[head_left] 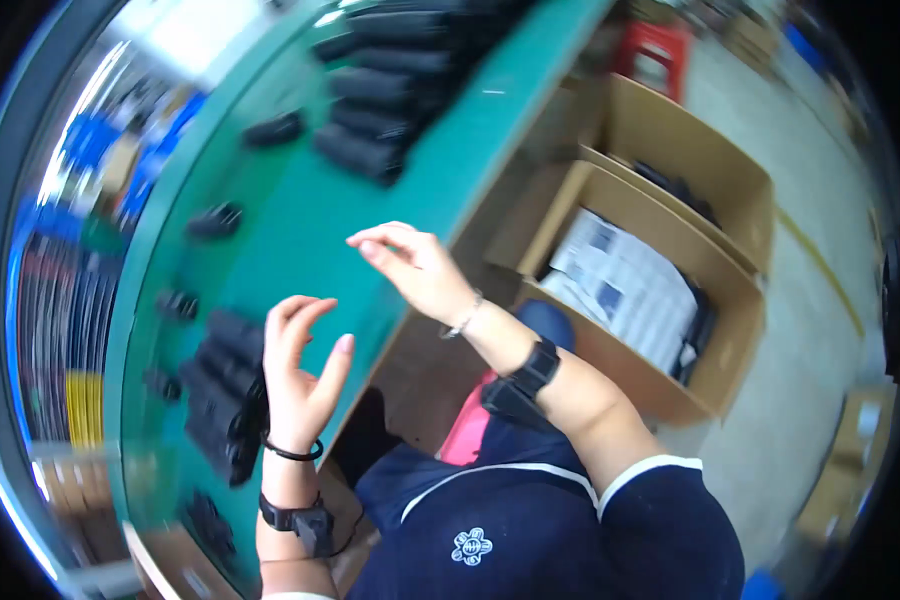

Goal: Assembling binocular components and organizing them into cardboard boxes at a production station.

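Note:
My left hand (pixel 301 392) is held above the green bench, fingers curved and thumb spread away from them. Nothing shows in its grasp. Beside it on the left lies a group of black cylindrical bundles (pixel 217 390), partly hidden behind my wrist. My right hand (pixel 422 272) hovers over the bench's near edge with its fingers stretched loosely to the left and the thumb just below them; I see nothing in it. Farther up the bench lies a row of similar black bundles (pixel 370 125).
Several small black pieces (pixel 215 221) are spaced along the far side of the green bench (pixel 290 225). To my right, an open cardboard box (pixel 732 375) holds printed paper (pixel 625 285), and another box (pixel 715 125) adjoins it. A red stool (pixel 654 55) stands beyond.

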